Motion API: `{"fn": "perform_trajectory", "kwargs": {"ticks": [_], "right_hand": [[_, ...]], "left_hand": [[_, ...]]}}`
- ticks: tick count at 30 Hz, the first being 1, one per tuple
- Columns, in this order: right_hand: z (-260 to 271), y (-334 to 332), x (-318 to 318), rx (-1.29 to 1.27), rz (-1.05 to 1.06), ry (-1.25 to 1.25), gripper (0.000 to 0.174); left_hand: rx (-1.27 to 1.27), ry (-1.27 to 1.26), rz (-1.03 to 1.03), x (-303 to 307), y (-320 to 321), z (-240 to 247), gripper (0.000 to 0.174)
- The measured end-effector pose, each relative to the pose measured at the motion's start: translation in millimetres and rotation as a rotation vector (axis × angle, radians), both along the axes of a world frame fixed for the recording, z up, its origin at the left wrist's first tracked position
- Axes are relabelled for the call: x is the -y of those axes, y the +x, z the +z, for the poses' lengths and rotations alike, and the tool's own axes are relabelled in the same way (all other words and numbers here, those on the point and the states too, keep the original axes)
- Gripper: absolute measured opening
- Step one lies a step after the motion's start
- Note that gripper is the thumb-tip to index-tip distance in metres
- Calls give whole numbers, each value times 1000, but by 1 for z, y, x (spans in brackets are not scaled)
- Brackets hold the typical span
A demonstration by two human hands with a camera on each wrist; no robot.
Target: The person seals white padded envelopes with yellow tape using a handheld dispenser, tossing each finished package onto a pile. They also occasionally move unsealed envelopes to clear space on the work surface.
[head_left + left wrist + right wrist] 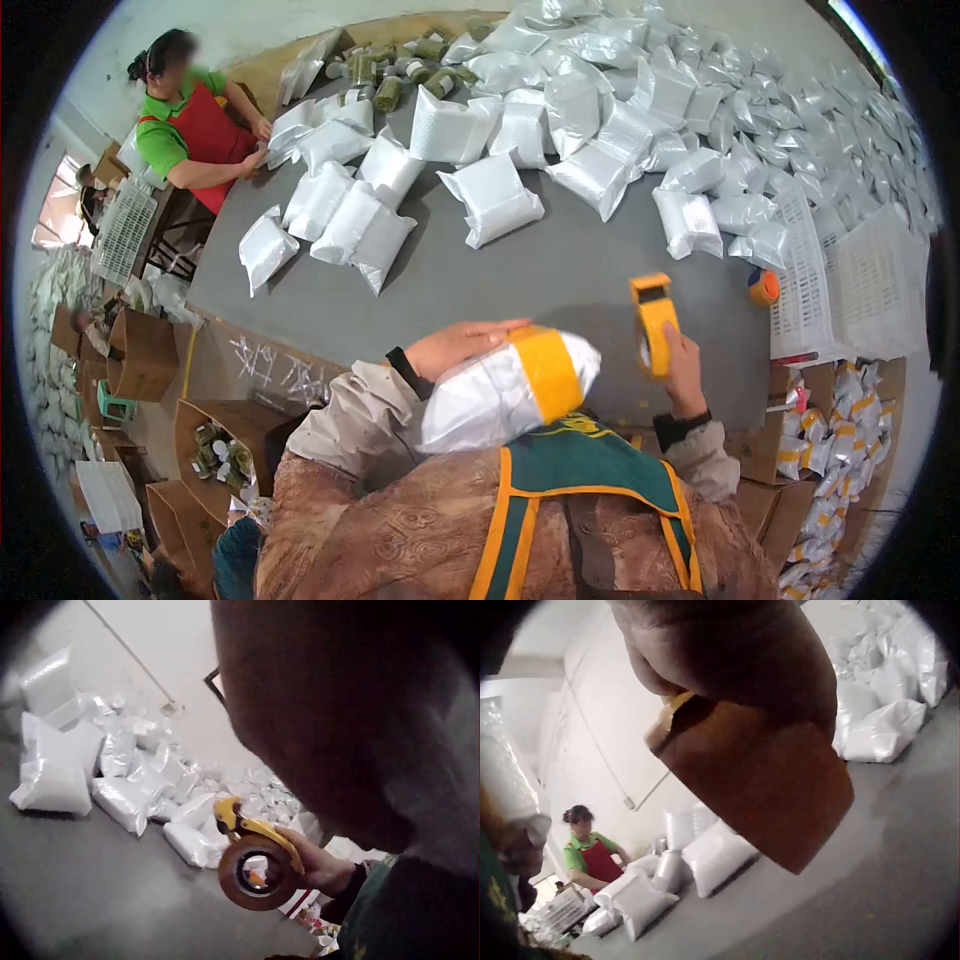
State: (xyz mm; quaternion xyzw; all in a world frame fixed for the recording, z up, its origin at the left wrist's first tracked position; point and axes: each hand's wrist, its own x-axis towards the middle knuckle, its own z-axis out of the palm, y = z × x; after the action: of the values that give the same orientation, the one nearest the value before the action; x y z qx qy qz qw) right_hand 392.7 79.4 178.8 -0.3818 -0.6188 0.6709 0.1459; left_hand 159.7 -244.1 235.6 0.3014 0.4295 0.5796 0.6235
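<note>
In the head view a white package [470, 405] with a wide yellow tape band [548, 372] lies tilted close to the body. The left hand [462, 348] holds it from its upper left side, fingers along the top. To the right, apart from the package, the right hand [684, 372] grips a yellow tape dispenser [655, 325]. The left wrist view shows that dispenser's tape roll [257, 873] from the side, with the right hand [319, 862] behind it. Close up in the right wrist view, the right hand [735, 656] covers part of the brown tape roll [757, 772].
White packages [490, 200] and jars [388, 92] spread over the grey table [450, 290]. An orange tape roll [764, 288] stands near white crates [800, 280]. A person in a red apron [215, 140] handles packages at the left; cartons [235, 430] stand on the floor.
</note>
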Motion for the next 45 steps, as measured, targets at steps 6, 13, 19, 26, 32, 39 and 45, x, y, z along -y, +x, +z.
{"fn": "perform_trajectory", "kwargs": {"ticks": [6, 13, 19, 26, 32, 39, 45], "right_hand": [[-35, 110, -29, -118, -499, -148, 56], [-40, 233, -3, 116, -758, -26, 55], [-41, 231, 48, 255, -697, -66, 51], [-30, 142, 87, 259, -74, 156, 37], [5, 39, 96, 262, 506, 329, 45], [8, -15, 109, 140, 802, 351, 48], [21, 3, 106, 186, 830, 482, 50]], "left_hand": [[-60, -142, 292, -109, 5, -19, 82], [-798, -474, 818, -129, -122, -182, 91], [-1173, -696, 777, -123, -208, -265, 70], [-939, -533, 166, -48, -91, -185, 40], [-1193, -454, 331, 34, -3, -186, 41], [-24, -179, 504, 16, 55, -88, 25], [34, -232, 640, 11, 27, -101, 17]]}}
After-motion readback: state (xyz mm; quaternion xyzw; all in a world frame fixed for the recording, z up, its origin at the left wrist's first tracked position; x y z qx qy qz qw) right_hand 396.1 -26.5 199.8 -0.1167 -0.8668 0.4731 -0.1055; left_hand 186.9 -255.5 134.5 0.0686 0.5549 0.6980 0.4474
